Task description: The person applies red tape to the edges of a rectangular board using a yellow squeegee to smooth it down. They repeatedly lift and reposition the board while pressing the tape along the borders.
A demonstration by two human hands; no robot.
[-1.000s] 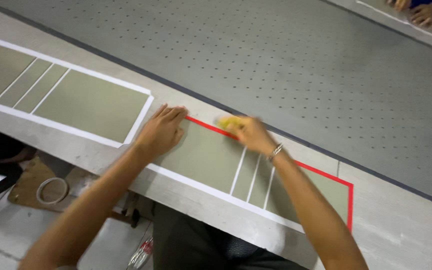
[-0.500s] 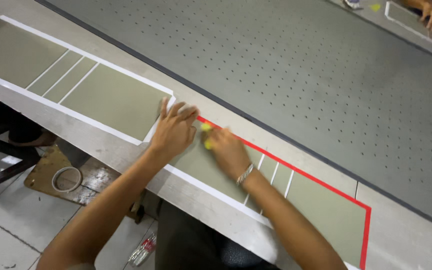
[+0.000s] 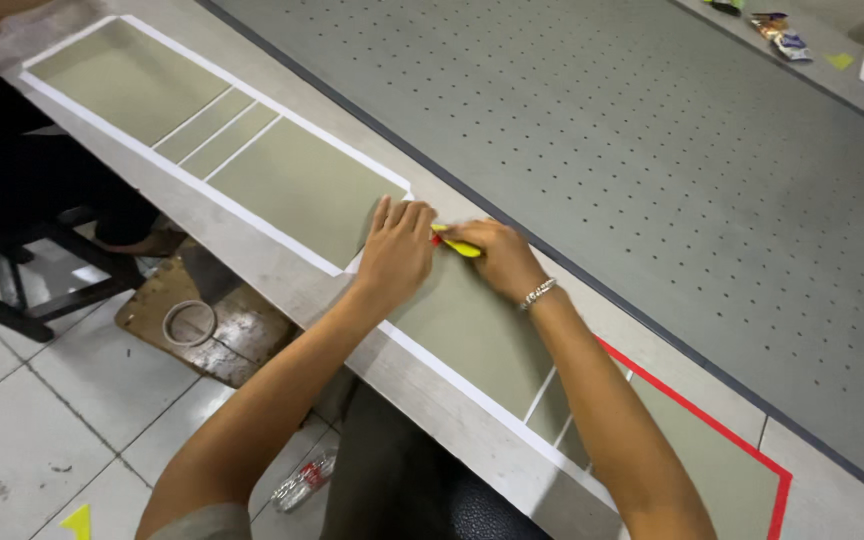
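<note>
Fingers (image 3: 472, 232) of right hand (image 3: 497, 258) hide most of yellow tool (image 3: 458, 245).

Small colourful snack packets (image 3: 780, 32) at the table's far edge

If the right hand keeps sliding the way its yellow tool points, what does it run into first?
The right hand aims its yellow tool leftward along the table edge. First in line looks to be the left hand, whose fingertips sit right at the tool's tip; past it lies the white-bordered green panel.
</note>
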